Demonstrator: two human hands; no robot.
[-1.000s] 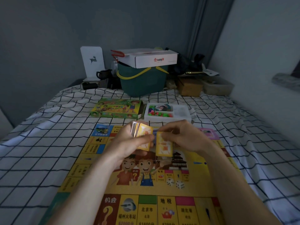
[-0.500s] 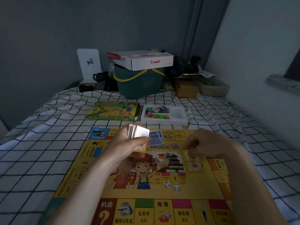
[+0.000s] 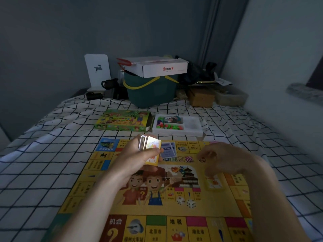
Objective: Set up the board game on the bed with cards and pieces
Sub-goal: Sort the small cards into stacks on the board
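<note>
A yellow game board [image 3: 206, 205] lies flat on the bed. My left hand [image 3: 138, 159] grips a stack of yellow cards [image 3: 151, 149] above the board's upper middle. My right hand [image 3: 225, 160] hovers over the board's right side with loosely curled fingers, holding nothing. Just below it a single yellow card [image 3: 214, 182] lies on the board. Two blue cards [image 3: 167, 149] lie near the board's top edge. Two white dice [image 3: 186, 202] sit near the board's middle.
Beyond the board sit the green game box [image 3: 122, 120] and a white tray [image 3: 192, 127] of coloured pieces. A teal bucket [image 3: 152, 91] with a white carton [image 3: 164, 67] on top stands at the bed's head, with a brown box [image 3: 201, 97]. A wall runs along the right.
My right hand took one yellow card off the stack, carried it right and laid it on the board, then let go and lifted slightly. My left hand kept the stack.
</note>
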